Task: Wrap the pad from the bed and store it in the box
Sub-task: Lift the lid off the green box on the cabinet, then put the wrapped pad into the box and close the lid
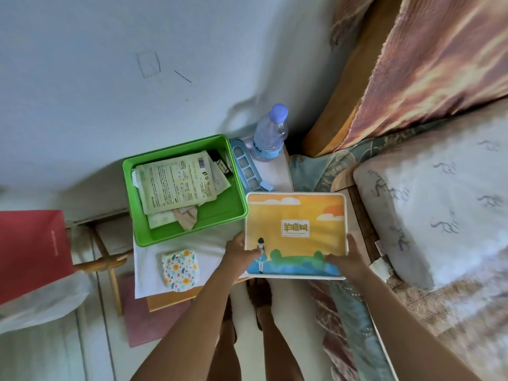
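I hold a flat rectangular box (297,215) with white edges and a yellow-orange cartoon picture on top. It is level, just above the right end of a small table. My left hand (239,251) grips its near-left edge and my right hand (349,259) its near-right corner. A small folded pad in a floral wrapper (180,269) lies on a white cloth (148,270) on the table, left of my left hand. The bed (439,202), with a pale patterned pillow, is on the right.
A green plastic tub (220,213) holding paper packets sits on the table behind the floral pad. A water bottle (269,136) and a blue pill organizer (246,166) stand by the wall. A red bag (30,251) is at far left. My legs are below.
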Demonstrator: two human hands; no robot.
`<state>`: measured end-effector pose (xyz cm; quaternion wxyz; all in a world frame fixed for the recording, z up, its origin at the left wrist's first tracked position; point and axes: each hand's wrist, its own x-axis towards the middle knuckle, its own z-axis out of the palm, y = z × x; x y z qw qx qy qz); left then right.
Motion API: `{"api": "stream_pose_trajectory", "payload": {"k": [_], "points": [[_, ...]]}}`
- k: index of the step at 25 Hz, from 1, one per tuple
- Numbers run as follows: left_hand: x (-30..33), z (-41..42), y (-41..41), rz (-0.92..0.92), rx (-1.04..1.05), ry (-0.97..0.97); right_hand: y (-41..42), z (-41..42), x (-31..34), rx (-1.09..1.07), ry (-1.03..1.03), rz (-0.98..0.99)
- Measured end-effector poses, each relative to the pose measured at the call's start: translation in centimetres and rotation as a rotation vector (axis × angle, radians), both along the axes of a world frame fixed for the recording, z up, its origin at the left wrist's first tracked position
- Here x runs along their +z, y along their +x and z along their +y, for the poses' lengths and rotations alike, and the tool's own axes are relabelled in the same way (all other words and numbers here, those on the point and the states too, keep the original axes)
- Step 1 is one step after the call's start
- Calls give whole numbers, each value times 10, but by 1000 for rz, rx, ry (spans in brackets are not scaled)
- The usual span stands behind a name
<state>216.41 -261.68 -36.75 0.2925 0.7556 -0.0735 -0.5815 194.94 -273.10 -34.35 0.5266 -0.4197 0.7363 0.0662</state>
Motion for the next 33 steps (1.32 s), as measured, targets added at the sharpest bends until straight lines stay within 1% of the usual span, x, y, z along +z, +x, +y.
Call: {"api": "stream_pose_trajectory", "payload": {"k": [1,2,4,5,7,8,10,12,14,15,16,18,21,23,24,27,28,29,30,32,33], "points": [[3,6,5,-7,-5,8,2,-1,1,62,-16,53],[4,15,12,-56,-51,40,6,-1,5,177,-18,144],[2,39,30,-244,-245,105,16,2,15,442,-28,305],[1,53,39,-364,-371,135,24,6,20,533,-42,322],[1,80,60,-609,-616,206,46,19,31,662,-49,265],[0,91,71,-687,-685,231,57,26,34,738,-34,231],[-3,108,88,-760,-737,239,76,40,36,916,-10,202],[-4,119,96,-816,-740,183,94,52,36,1059,-19,205],[-9,127,98,-910,-747,104,108,64,36,1109,-24,199],[-12,131,99,-928,-722,69,114,68,37,1119,-25,195],[-14,132,99,-915,-714,57,119,71,38,1122,-23,193],[-16,132,97,-907,-771,76,126,74,40,1116,-27,184],[-15,130,96,-947,-812,39,132,73,42,1095,-47,167],[-19,130,98,-916,-787,42,133,73,42,1082,-65,156],[-20,129,99,-876,-814,83,134,72,41,1078,-72,153],[-23,120,100,-911,-905,167,132,71,39,1062,-79,149],[-18,115,100,-881,-899,179,130,71,39,1059,-75,150],[-11,110,100,-802,-831,160,128,71,40,1055,-68,153],[-4,105,102,-664,-691,111,126,71,40,1047,-60,157],[13,93,108,-243,-242,-59,122,71,42,1037,-45,165],[22,82,112,-83,-12,-150,121,71,43,1034,-38,165]]}}
